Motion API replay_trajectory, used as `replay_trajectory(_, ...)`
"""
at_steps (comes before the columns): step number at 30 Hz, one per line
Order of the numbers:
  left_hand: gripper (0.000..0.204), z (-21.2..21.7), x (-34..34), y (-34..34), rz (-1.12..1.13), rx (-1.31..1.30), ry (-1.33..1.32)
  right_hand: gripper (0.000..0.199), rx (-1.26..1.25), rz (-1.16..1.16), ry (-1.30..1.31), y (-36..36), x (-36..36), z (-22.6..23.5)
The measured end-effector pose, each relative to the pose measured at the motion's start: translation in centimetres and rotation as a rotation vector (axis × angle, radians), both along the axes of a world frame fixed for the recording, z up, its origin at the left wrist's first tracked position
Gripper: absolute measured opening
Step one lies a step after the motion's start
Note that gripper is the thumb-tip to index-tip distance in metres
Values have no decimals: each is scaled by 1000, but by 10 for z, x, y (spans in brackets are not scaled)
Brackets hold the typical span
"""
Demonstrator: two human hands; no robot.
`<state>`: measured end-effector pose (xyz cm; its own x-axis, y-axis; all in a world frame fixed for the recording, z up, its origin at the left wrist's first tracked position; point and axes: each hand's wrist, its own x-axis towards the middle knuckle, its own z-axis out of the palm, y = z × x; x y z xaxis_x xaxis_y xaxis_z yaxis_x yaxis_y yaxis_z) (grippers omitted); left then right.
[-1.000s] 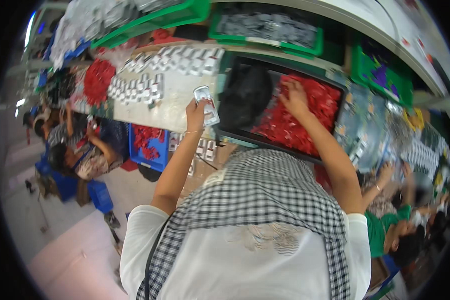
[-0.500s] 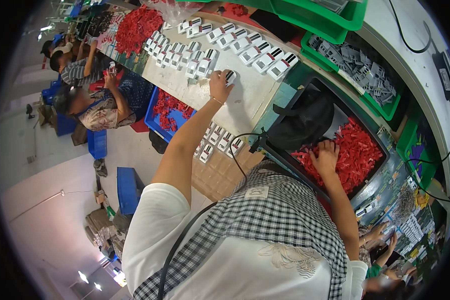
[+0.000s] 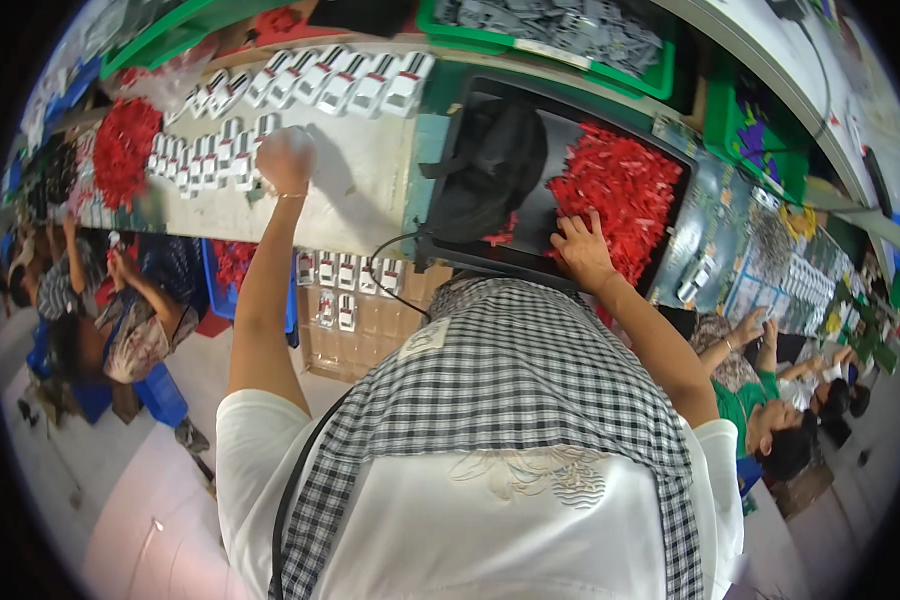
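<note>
Checked black-and-white cloth fills the lower centre of the frame, draped over the person's white shirt. Just above it, at centre right, the right hand [image 3: 582, 250] lies palm down with fingers spread on the heap of small red parts [image 3: 625, 190] in the black tray [image 3: 440, 215]; whether it grips any cannot be told. A black bag [image 3: 490, 165] sits in the tray's left half, touching the red heap.

At centre left, below the tabletop [image 3: 370, 190] edge, a cardboard sheet [image 3: 370, 335] carries about seven small white-and-grey packs [image 3: 345, 272] in two short rows.

Further up, at upper left, the left hand [image 3: 285, 160] is closed into a fist, knuckles down on the tabletop, at the right end of a double row of like packs [image 3: 205, 160]. That row's long axis runs left to right across the frame; its packs are too many and too small to count. One more row of about eight packs [image 3: 340, 80] slants toward the upper right. A second red heap [image 3: 123, 150] lies at far left. Two green crates [image 3: 610, 65] stand along the top edge.
</note>
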<state>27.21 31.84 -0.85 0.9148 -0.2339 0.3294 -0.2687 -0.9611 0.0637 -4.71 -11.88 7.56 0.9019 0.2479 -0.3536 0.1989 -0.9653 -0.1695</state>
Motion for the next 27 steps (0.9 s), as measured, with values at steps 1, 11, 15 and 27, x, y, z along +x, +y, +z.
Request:
replay_trajectory(1, 49, 7, -6, -10, -47, -68, -14, 27, 26, -24, -32, -7, -6, 5)
replay_trajectory(11, 20, 117, -139, -179, -612, -690, 432, 33, 100, -449, -325, -68, -32, 37)
replay_trajectory(15, 21, 112, -197, -238, -904, -367, 675, 44, 275, -678, -575, -94, -61, 36)
replay_trajectory(27, 39, 37, -246, -306, -784, 221, 781, 81, 91, -1584, -458, -182, -226, -67)
